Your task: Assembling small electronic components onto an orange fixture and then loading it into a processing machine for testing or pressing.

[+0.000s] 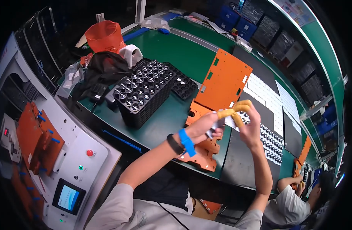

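My left hand (207,125), with yellow finger covers, a black wristband and a blue strap at the wrist, is closed on a small white-and-grey piece (219,124) whose kind I cannot make out. Close against it, my right hand (249,122) bends its yellow-covered fingers inward; what they pinch is partly hidden. Below both hands lies an orange fixture base (201,155) with cut-out edges. Behind it, a flat orange plate (224,80) with slots stands tilted up.
Left of the fixture stands a black crate (143,97) of cylindrical cells, with a black holder tray (183,86) behind. White sheets with rows of black-and-white round parts (271,143) lie to the right on dark mats. A control panel (70,195) is at lower left; a co-worker (295,201) sits at right.
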Demonstrator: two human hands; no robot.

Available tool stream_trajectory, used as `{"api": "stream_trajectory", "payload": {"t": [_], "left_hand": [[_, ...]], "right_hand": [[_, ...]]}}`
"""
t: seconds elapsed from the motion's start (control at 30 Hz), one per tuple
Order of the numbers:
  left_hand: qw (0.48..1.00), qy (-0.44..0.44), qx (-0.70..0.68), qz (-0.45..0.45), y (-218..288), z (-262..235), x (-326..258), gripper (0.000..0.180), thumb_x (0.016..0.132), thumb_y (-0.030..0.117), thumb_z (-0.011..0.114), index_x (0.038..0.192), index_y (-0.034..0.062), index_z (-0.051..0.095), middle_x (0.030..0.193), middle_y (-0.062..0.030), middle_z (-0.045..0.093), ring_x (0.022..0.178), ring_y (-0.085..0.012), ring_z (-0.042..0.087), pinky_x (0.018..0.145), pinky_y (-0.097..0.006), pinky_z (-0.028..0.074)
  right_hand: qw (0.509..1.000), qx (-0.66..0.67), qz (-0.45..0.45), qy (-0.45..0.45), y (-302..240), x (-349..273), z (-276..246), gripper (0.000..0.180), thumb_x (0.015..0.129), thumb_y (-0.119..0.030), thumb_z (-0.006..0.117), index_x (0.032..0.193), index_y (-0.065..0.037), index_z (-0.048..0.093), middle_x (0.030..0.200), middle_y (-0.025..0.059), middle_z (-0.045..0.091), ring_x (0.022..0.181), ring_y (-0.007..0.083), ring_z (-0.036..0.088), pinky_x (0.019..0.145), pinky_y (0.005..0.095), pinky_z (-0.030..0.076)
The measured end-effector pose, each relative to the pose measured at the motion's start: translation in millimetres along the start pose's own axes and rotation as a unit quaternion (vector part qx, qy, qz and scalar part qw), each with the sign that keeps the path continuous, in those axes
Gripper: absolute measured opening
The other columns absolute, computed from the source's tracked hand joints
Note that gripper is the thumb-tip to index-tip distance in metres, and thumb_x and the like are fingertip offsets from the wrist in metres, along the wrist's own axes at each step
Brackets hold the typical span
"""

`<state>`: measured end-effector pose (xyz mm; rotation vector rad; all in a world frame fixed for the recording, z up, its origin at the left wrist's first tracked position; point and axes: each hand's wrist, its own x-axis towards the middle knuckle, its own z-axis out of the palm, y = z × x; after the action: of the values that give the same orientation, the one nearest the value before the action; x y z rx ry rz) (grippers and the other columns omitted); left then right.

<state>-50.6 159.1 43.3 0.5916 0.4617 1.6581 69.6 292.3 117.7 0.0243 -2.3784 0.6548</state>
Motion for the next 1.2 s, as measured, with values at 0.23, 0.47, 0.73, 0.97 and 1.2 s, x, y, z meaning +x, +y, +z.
{"api": "stream_trajectory", "payload": {"t": [0.23, 0.47, 0.73, 0.97, 1.2], "left_hand": [[0.985, 0.052, -0.114, 0.116, 16, -32, -112, 0.036, 0.103, 0.034, 0.059, 0.123, 0.0039, 0.060, 0.090, 0.0010, 0.059, 0.062, -0.0041, 0.044, 0.055, -0.022, 0.037], [0.955, 0.213, 0.068, 0.195, 20, -43, -181, 0.042, 0.098, 0.022, 0.065, 0.132, -0.0014, 0.059, 0.089, 0.0014, 0.063, 0.058, -0.0021, 0.040, 0.054, -0.019, 0.033], [0.955, 0.217, 0.085, 0.183, 17, -36, -192, 0.045, 0.094, 0.014, 0.070, 0.134, -0.0008, 0.057, 0.112, -0.0049, 0.070, 0.061, -0.0003, 0.042, 0.054, -0.018, 0.033], [0.970, 0.132, 0.008, 0.204, 17, -40, -196, 0.055, 0.093, 0.013, 0.072, 0.143, 0.0019, 0.051, 0.125, -0.0068, 0.066, 0.068, -0.0003, 0.048, 0.057, -0.015, 0.038], [0.936, 0.137, 0.118, 0.303, 19, -22, -200, 0.069, 0.086, 0.009, 0.080, 0.145, -0.0023, 0.046, 0.137, -0.0124, 0.059, 0.123, -0.0182, 0.059, 0.109, -0.035, 0.045]], "right_hand": [[0.984, 0.168, 0.006, -0.062, -58, 32, 93, 0.010, 0.086, -0.003, 0.073, 0.094, 0.001, 0.068, 0.095, 0.0110, 0.065, 0.087, 0.0256, 0.065, 0.080, 0.0348, 0.051], [0.995, -0.028, 0.090, -0.035, -80, 98, 173, 0.019, 0.085, -0.015, 0.079, 0.095, 0.000, 0.074, 0.093, 0.0114, 0.068, 0.080, 0.0216, 0.067, 0.073, 0.0323, 0.053], [0.973, -0.127, 0.165, -0.096, -92, 130, 185, 0.033, 0.081, -0.033, 0.081, 0.084, 0.000, 0.077, 0.068, 0.0152, 0.070, 0.064, 0.0283, 0.069, 0.062, 0.0403, 0.052], [0.978, -0.073, 0.172, -0.097, -124, 121, 159, 0.031, 0.081, -0.026, 0.079, 0.092, 0.002, 0.072, 0.075, 0.0104, 0.068, 0.068, 0.0174, 0.064, 0.065, 0.0328, 0.051], [0.977, 0.147, 0.094, -0.125, -164, 24, 98, 0.017, 0.080, 0.001, 0.071, 0.094, 0.001, 0.064, 0.084, 0.0038, 0.064, 0.074, 0.0108, 0.060, 0.070, 0.0269, 0.050]]}}
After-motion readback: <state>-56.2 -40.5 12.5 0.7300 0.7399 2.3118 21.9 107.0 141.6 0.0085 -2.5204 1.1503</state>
